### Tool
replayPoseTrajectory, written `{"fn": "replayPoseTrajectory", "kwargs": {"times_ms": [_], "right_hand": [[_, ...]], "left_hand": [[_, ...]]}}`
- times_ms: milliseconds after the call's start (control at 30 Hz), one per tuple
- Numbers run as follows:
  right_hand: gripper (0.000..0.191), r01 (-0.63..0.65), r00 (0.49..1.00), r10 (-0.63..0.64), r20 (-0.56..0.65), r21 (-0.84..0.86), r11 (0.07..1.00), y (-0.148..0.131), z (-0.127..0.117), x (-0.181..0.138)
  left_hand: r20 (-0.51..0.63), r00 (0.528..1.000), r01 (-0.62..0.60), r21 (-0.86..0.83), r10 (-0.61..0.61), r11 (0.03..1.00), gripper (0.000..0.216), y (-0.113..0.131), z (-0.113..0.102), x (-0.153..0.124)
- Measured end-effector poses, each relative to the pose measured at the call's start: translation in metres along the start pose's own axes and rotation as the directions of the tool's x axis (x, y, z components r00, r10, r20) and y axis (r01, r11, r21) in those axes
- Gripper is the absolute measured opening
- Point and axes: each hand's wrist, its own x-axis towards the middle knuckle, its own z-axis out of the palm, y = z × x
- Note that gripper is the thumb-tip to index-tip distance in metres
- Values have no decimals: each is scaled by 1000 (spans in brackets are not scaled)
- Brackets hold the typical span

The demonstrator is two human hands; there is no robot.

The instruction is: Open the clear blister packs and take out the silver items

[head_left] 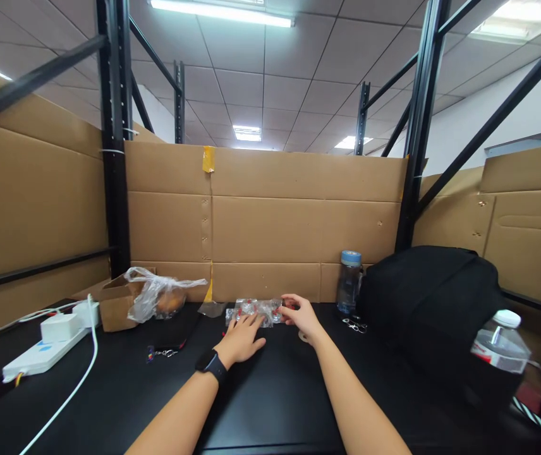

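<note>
Small clear plastic packets with red bits [269, 308] lie in a row at the back of the black table, near the cardboard wall. My left hand [241, 339], a dark watch [211, 365] on its wrist, rests palm down with fingers stretched over the left part of the packets. At the right end of the row my right hand [303, 319] curls its thumb and fingers around the edge of a packet with red in it. Part of that packet is hidden behind the fingers. Beneath the right hand a small pale round object [303, 337] shows partly.
Left stand a white power strip [38, 360] with cable, a cardboard box [116, 306] and a tied plastic bag [169, 300] holding orange-brown things. A dark pouch [173, 335] lies nearby. Right are a blue-lidded bottle [349, 284], a black bag [431, 309] and a white-capped bottle [505, 341].
</note>
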Motion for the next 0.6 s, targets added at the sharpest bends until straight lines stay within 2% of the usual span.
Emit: {"fn": "replayPoseTrajectory", "kwargs": {"times_ms": [100, 200, 400, 467, 600], "right_hand": [[42, -11, 1000, 11, -14, -10, 1000, -5, 0, -2], [42, -6, 1000, 5, -23, -18, 1000, -7, 0, -4], [42, 0, 999, -1, -39, -43, 999, -8, -1, -4], [41, 5, 999, -7, -41, -41, 999, -7, -1, -4], [41, 18, 999, -19, -37, -38, 999, -6, -2, -2]], "left_hand": [[50, 999, 11, -2, -11, 1000, 69, -3, 7, 1], [50, 999, -2, 17, 1, 1000, 68, -6, 11, 2], [27, 1000, -12, 44, 11, 999, 60, -6, 3, -1], [-14, 1000, -4, 49, 4, 999, 59, -3, -1, -2], [-218, 976, 48, 80, -30, 996, 52, -1, -2, 2]]}}
